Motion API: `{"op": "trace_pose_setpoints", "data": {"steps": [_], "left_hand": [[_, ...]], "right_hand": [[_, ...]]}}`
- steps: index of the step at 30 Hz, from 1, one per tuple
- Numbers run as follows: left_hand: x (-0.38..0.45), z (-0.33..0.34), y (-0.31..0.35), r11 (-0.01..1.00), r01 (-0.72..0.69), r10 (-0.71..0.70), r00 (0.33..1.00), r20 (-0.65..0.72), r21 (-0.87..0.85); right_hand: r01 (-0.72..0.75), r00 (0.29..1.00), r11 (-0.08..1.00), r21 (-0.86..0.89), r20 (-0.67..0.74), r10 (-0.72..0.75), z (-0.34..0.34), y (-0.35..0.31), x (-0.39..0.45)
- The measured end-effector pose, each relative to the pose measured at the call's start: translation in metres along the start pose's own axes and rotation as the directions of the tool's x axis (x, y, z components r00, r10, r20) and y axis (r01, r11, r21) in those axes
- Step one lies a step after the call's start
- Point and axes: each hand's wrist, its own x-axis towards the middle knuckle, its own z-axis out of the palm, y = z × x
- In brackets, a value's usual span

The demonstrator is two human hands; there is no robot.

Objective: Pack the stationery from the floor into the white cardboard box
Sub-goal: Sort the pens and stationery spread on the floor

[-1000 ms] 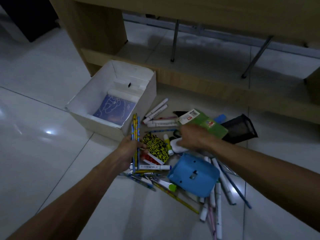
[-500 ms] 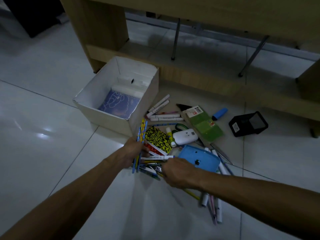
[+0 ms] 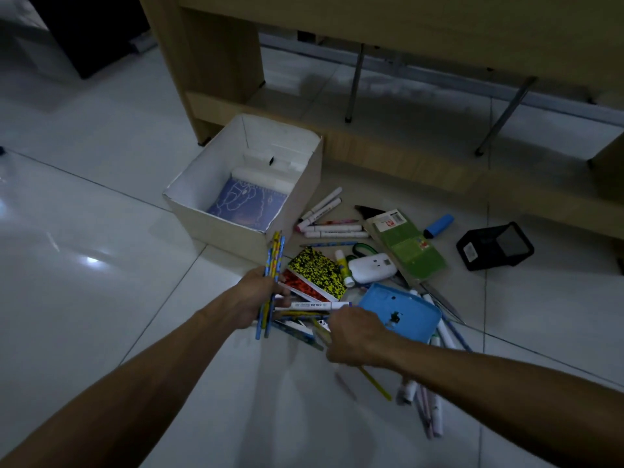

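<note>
The white cardboard box [image 3: 216,217] stands open on the floor with a blue notebook [image 3: 248,206] lying inside. My left hand [image 3: 251,298] grips a bundle of pencils [image 3: 274,261] that points up toward the box's near right corner. My right hand [image 3: 356,336] is down in the stationery pile, fingers curled among pens and pencils beside a white marker [image 3: 315,305]; what it grips is hidden. A blue case [image 3: 401,310], a yellow-black notebook [image 3: 317,271] and a white device [image 3: 371,269] lie just beyond the hands.
More white markers [image 3: 332,228], a green packet [image 3: 408,246], a blue highlighter [image 3: 439,225] and a black mesh holder [image 3: 494,246] lie to the right. A wooden desk base [image 3: 371,143] runs behind the box. Loose pens [image 3: 425,410] trail near my right forearm.
My right hand came back from the green packet to the near side of the pile and now digs among the pens. The left hand keeps its pencil bundle, almost unmoved.
</note>
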Motion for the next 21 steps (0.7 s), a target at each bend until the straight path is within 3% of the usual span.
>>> {"op": "trace_pose_setpoints", "data": {"steps": [3,7,10,13,15,18,21], "left_hand": [[-0.004,-0.004,-0.005,1.0,0.009,-0.009,1.0,0.022,0.002],[-0.011,-0.001,-0.003,0.995,0.092,-0.086,0.982,0.171,-0.031],[-0.014,0.007,0.004,0.973,0.164,-0.1,0.931,0.352,-0.159],[-0.015,0.012,0.009,0.974,0.15,-0.086,0.939,0.332,-0.171],[-0.015,0.009,0.012,0.985,0.125,-0.091,0.961,0.263,-0.119],[-0.015,0.0,0.012,0.998,0.045,-0.032,0.973,0.229,-0.053],[-0.015,-0.006,0.015,0.999,-0.023,0.03,0.97,0.243,-0.035]], "right_hand": [[-0.075,0.997,0.96,0.27,-0.009,0.081,-0.028,0.012,0.003],[-0.036,0.978,0.722,0.691,-0.124,0.167,-0.043,0.006,0.024],[0.009,0.966,0.539,0.842,-0.146,0.213,-0.047,-0.011,0.039],[0.002,0.964,0.45,0.893,-0.122,0.237,-0.046,-0.017,0.048],[0.021,0.944,0.505,0.863,-0.184,0.275,-0.041,-0.013,0.052],[0.032,0.893,0.692,0.722,-0.332,0.305,-0.026,-0.001,0.049],[0.118,0.91,0.884,0.453,-0.406,0.087,0.0,0.01,0.038]]}}
